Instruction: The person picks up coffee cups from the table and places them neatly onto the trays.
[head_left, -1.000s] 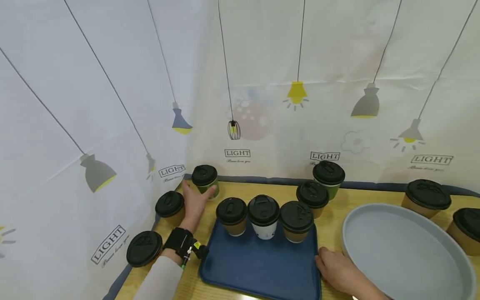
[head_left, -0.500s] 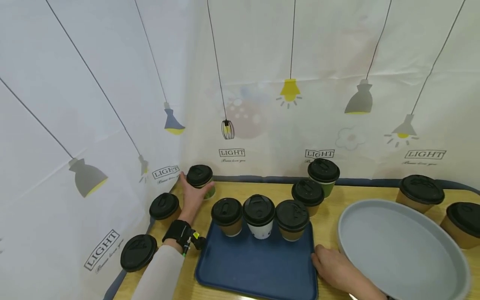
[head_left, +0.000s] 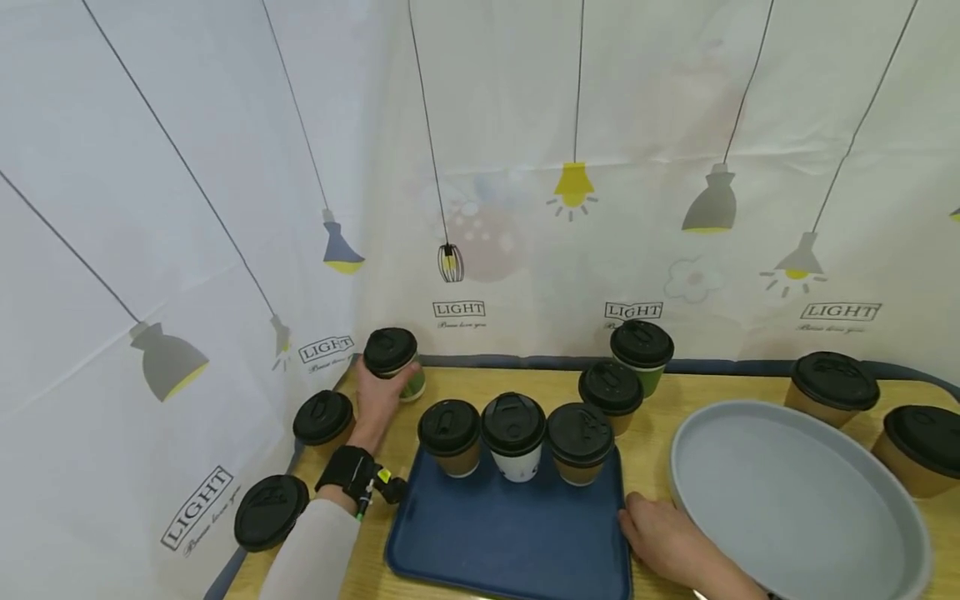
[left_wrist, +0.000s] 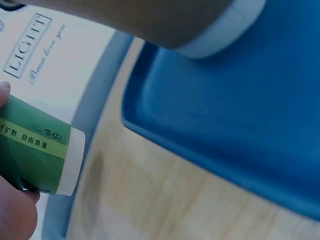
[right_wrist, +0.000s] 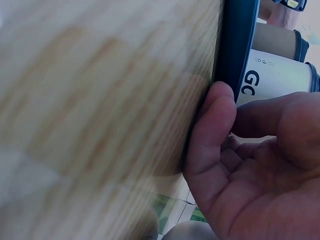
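over the last second the left hand (head_left: 377,400) went from spread fingers beside the green lidded paper cup (head_left: 393,354) to a wrapped grip on it; the cup, beyond the far left corner of the blue tray (head_left: 510,533), seemed slightly raised off the tabletop (head_left: 649,457), so the hold looked secure. the right hand (head_left: 663,537) went on pinching the tray's right edge, its three cups (head_left: 513,433) unmoved.

Round grey tray (head_left: 795,500), lamp-printed cloth (head_left: 510,117)
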